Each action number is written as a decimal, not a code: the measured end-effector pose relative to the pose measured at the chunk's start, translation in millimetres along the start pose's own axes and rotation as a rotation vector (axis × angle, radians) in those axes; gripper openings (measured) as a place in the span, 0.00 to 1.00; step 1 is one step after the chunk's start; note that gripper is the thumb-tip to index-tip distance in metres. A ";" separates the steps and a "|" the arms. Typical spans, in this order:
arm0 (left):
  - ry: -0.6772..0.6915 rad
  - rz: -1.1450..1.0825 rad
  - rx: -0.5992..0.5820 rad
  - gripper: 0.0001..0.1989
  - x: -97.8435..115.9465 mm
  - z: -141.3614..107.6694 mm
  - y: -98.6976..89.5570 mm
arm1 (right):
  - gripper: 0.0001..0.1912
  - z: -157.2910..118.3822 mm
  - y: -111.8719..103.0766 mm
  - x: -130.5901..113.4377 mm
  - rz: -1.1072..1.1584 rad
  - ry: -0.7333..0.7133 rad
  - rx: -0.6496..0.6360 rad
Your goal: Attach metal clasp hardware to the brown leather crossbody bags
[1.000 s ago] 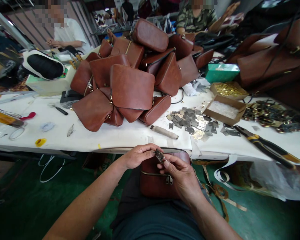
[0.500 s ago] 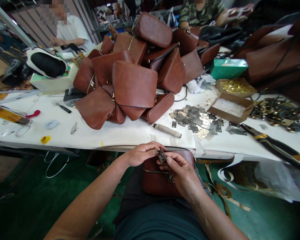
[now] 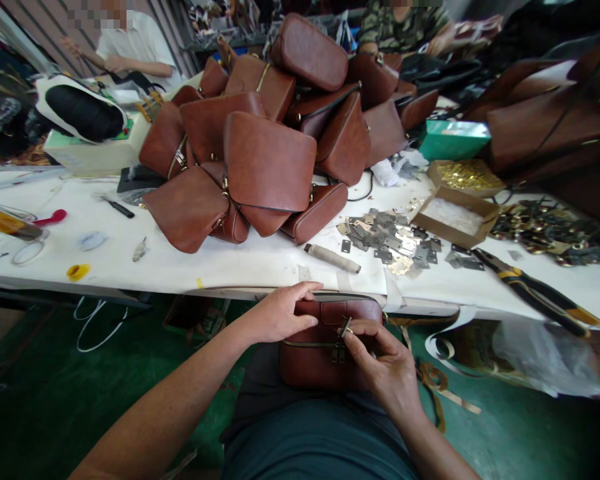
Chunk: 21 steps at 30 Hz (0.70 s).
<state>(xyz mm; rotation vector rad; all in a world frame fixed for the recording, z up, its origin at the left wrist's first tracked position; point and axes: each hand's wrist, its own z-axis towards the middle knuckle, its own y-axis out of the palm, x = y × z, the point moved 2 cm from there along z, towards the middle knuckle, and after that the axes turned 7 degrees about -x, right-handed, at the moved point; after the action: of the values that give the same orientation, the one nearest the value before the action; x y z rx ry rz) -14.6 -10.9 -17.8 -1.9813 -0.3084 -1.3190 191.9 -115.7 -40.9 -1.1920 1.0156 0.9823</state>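
Observation:
A brown leather bag (image 3: 310, 367) with a zipper lies on my lap against the table's front edge. My left hand (image 3: 283, 313) rests on the bag's upper left side, its fingers apart and nothing held in them. Over the bag's right part, my right hand (image 3: 380, 350) pinches a small metal piece (image 3: 347, 328) between thumb and fingers. Just below that piece, two zipper pulls (image 3: 338, 353) hang on the bag's front.
Brown bags (image 3: 273, 167) are heaped on the white table (image 3: 250, 270). Loose metal plates (image 3: 380, 237), a wrapped tool (image 3: 333, 258), pliers (image 3: 535, 290) and small cardboard boxes (image 3: 443, 237) lie to the right. Two people sit across the table.
My hands have moved apart. The metal piece, formerly between both hands, is now in my right hand alone, lower and further right. My left hand has come down onto the bag.

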 end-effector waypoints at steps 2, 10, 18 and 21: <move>-0.005 0.143 -0.032 0.28 5.7 0.6 -2.0 | 0.08 -4.2 -1.9 4.6 -0.053 -0.022 0.018; 0.021 0.285 -0.139 0.09 19.9 7.3 0.6 | 0.09 -8.4 -0.7 4.2 -0.128 -0.019 0.026; 0.025 0.236 -0.174 0.07 21.6 7.9 3.7 | 0.08 -8.6 1.1 6.7 -0.139 -0.025 0.015; 0.029 0.205 -0.174 0.08 23.8 7.4 4.6 | 0.09 -7.2 1.2 7.7 -0.142 -0.001 0.018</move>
<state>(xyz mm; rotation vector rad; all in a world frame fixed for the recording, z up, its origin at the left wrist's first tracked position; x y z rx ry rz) 3.7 -13.6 -0.5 -2.0720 0.0249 -1.2767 192.0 -122.2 -49.3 -1.2312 0.9240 0.8601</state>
